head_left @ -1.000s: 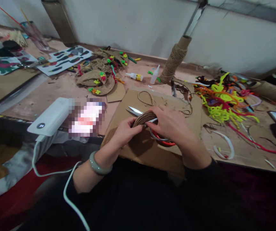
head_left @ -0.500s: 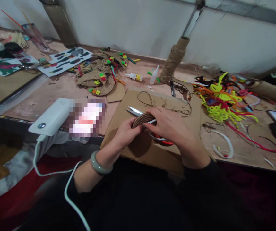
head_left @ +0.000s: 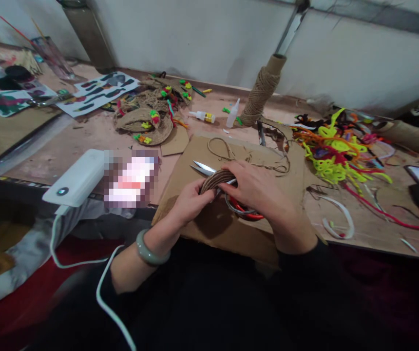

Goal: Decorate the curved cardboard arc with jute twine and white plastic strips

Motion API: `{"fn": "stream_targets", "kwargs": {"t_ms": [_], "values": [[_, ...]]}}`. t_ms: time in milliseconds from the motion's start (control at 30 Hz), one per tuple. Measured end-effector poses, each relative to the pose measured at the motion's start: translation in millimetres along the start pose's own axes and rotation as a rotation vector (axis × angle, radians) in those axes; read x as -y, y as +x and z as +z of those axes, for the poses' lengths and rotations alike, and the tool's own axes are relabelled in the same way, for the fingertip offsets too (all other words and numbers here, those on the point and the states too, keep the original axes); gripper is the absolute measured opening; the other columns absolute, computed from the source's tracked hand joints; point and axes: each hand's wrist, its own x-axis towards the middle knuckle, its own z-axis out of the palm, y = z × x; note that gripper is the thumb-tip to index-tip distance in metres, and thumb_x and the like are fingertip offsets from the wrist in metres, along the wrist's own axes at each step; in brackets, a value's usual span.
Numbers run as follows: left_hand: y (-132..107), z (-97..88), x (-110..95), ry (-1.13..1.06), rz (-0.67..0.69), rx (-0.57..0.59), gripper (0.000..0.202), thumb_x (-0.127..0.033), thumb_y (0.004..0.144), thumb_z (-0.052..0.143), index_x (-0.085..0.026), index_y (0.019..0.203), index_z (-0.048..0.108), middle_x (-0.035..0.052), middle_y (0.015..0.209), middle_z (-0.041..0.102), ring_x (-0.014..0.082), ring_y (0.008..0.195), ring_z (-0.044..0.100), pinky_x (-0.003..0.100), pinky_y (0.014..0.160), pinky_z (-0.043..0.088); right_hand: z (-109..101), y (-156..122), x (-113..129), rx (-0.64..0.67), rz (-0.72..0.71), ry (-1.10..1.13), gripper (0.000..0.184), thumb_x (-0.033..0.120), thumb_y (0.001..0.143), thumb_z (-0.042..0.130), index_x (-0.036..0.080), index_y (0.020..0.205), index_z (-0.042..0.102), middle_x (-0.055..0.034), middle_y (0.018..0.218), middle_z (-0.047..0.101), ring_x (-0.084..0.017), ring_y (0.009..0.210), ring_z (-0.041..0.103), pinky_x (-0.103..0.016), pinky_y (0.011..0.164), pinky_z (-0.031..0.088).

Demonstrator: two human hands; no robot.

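Observation:
Between my hands is a curved piece covered in rows of brown twine (head_left: 215, 179), held above a cardboard sheet (head_left: 180, 187). My left hand (head_left: 191, 200) is closed on its left end, thumb in front. The fingers of my right hand (head_left: 251, 183) press on its upper right end, thumb curled underneath. Beneath the piece and my hands lie scissors (head_left: 204, 168), blades pointing left and red handles partly hidden by my right hand. From near my right fingers, a loose strand of twine (head_left: 220, 142) loops across the cardboard's far side.
A twine spool (head_left: 262, 90) stands behind, beside glue bottles (head_left: 233, 114). Twine-covered pieces with colourful trims (head_left: 147, 122) are piled left of them. Bright pipe cleaners (head_left: 335, 151) spread at right. A white power bank (head_left: 76, 178) and a blurred phone (head_left: 132, 180) lie at left.

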Motion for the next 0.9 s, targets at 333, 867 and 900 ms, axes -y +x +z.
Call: {"fn": "stream_targets", "kwargs": {"t_ms": [333, 867, 900], "values": [[1.7, -1.0, 4.0, 0.047, 0.020, 0.044, 0.038, -0.016, 0.066, 0.059, -0.012, 0.104, 0.061, 0.0042, 0.090, 0.065, 0.0155, 0.080, 0.057, 0.027, 0.074, 0.044, 0.8, 0.4, -7.4, -0.013, -0.001, 0.008, 0.033, 0.037, 0.086, 0.054, 0.019, 0.113, 0.060, -0.0084, 0.111, 0.067, -0.024, 0.096, 0.064, -0.033, 0.075, 0.047], [-1.5, 1.4, -2.1, -0.012, -0.082, 0.004, 0.026, -0.028, 0.069, 0.066, -0.016, 0.091, 0.063, 0.0016, 0.078, 0.063, 0.0114, 0.069, 0.055, 0.024, 0.065, 0.044, 3.2, 1.5, -3.7, 0.059, -0.116, -0.005, 0.033, 0.037, 0.089, 0.052, 0.018, 0.115, 0.061, -0.0082, 0.107, 0.065, -0.024, 0.096, 0.063, -0.032, 0.074, 0.046], [-1.4, 1.7, -2.3, -0.005, -0.081, 0.005, 0.026, -0.027, 0.069, 0.065, -0.016, 0.092, 0.064, 0.0023, 0.080, 0.063, 0.0120, 0.071, 0.056, 0.024, 0.067, 0.045, 3.4, 1.9, -4.8, 0.064, -0.126, 0.011, 0.033, 0.036, 0.090, 0.051, 0.018, 0.116, 0.061, -0.0085, 0.108, 0.064, -0.024, 0.097, 0.062, -0.032, 0.075, 0.046]]}}
